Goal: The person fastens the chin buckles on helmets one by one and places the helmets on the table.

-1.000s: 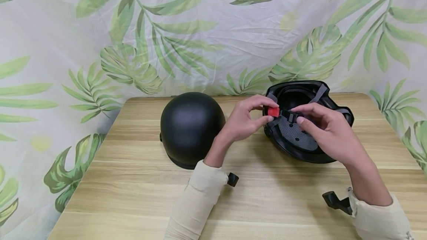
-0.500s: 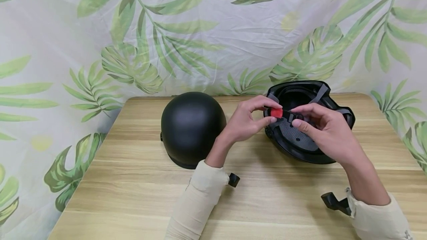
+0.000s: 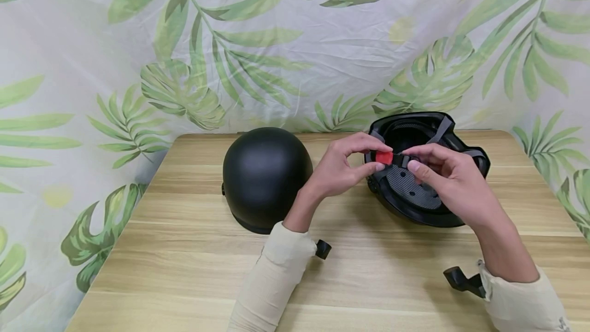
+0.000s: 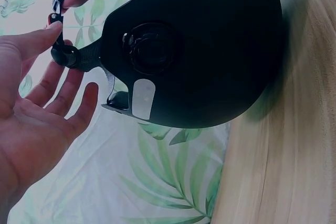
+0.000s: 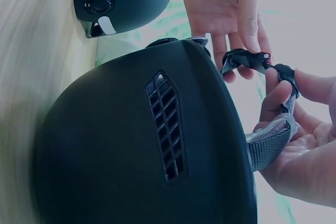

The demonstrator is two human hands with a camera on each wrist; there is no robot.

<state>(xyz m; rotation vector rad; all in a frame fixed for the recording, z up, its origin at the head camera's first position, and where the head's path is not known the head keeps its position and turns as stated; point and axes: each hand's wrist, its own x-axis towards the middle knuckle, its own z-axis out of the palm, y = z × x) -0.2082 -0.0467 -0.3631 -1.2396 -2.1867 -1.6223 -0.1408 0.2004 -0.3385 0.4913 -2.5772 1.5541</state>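
An upturned black helmet (image 3: pixel 415 215) lies on the table at the right, its padded inside facing up. Over its opening, my left hand (image 3: pixel 335 165) pinches the red buckle piece (image 3: pixel 384 158) of the chin strap between thumb and fingers. My right hand (image 3: pixel 456 181) pinches the black buckle piece (image 3: pixel 400 161) opposite. The two pieces meet end to end; whether they are latched cannot be told. In the right wrist view, a grey webbing strap (image 5: pixel 269 150) runs from the helmet (image 5: pixel 110 140) to my right hand. The left wrist view shows the helmet's side knob (image 4: pixel 152 48).
A second black helmet (image 3: pixel 265 178) sits dome up to the left, close to my left forearm. Black camera mounts (image 3: pixel 323 249) stick out at both wrists. A leaf-print cloth (image 3: pixel 258 65) hangs behind the wooden table (image 3: pixel 184 270).
My left hand has moved slightly right with the red buckle piece, closing the gap to the black piece. The right hand has barely shifted. Both helmets stay put.
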